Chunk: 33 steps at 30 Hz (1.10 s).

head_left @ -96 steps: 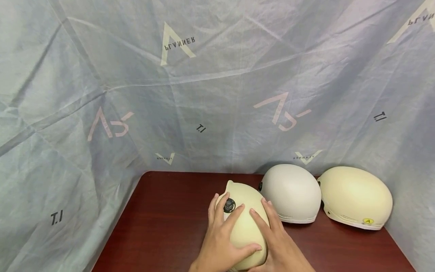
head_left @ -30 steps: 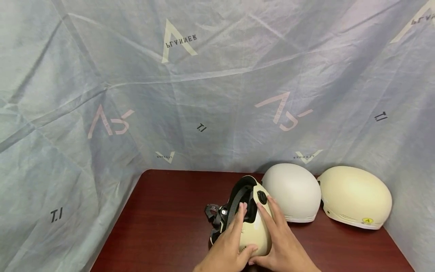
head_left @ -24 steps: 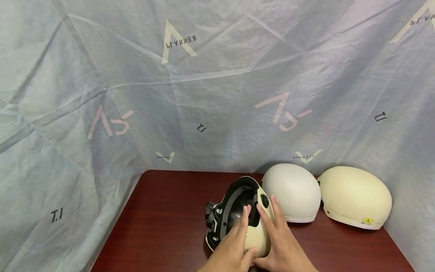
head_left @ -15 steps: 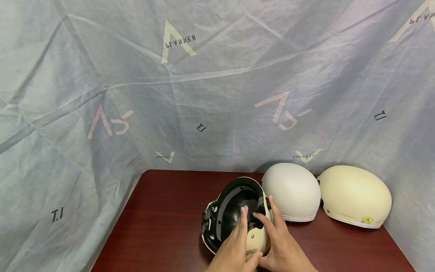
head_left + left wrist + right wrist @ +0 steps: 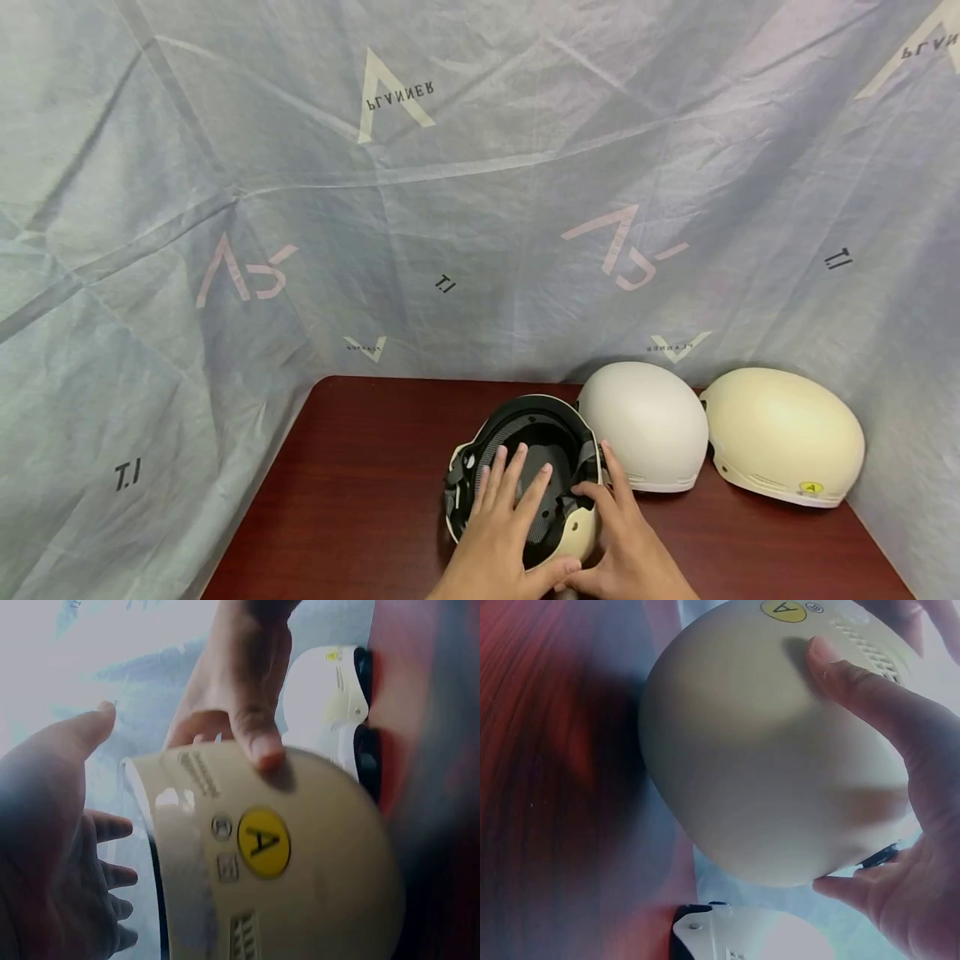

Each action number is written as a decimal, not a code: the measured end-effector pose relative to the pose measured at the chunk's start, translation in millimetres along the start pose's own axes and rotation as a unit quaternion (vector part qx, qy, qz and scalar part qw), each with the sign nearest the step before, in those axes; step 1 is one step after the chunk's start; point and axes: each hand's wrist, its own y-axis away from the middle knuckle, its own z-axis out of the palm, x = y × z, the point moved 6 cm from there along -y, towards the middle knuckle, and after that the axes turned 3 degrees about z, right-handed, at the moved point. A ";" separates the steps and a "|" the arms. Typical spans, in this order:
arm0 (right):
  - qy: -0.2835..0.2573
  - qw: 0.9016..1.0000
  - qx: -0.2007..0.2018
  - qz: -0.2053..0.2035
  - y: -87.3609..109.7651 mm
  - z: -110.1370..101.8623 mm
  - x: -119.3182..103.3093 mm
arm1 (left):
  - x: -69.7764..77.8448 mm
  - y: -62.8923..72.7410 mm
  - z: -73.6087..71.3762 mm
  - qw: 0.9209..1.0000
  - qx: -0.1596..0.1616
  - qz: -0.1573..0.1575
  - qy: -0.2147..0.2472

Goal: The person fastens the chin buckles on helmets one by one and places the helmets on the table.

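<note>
A cream helmet [image 5: 576, 537] lies tilted on the table with its black-lined opening facing up. My right hand [image 5: 626, 533] grips its right side. In the right wrist view the thumb [image 5: 840, 671] presses on the smooth shell and the other fingers reach toward the rim. My left hand [image 5: 495, 525] is spread with straight fingers in front of the opening. The left wrist view shows this left hand [image 5: 45, 840] apart from the rim, facing the yellow "A" sticker [image 5: 264, 843] on the shell. Black straps [image 5: 453, 483] hang at the helmet's left edge.
A white helmet [image 5: 641, 425] stands shell-up close behind the right hand. Beside it, farther right, is another cream helmet [image 5: 783, 433] with a yellow sticker. The dark red table [image 5: 360, 483] is backed by a grey printed cloth [image 5: 480, 208].
The cream helmet has rolled from shell-up to opening-up, turning left to right between both hands. My left hand's fingers have spread apart and come off it; the right hand keeps its hold.
</note>
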 end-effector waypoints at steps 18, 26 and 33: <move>-0.115 0.991 -0.066 0.034 7.2 7.9 21.7 | -54.8 5.2 -19.9 0.988 0.033 -0.121 0.086; -0.116 0.992 -0.050 -0.005 9.6 9.0 21.0 | -77.1 7.5 -23.5 0.975 0.057 -0.160 0.142; -0.123 0.989 -0.077 0.028 18.3 12.5 34.4 | -91.5 7.8 -19.1 0.952 0.069 -0.177 0.239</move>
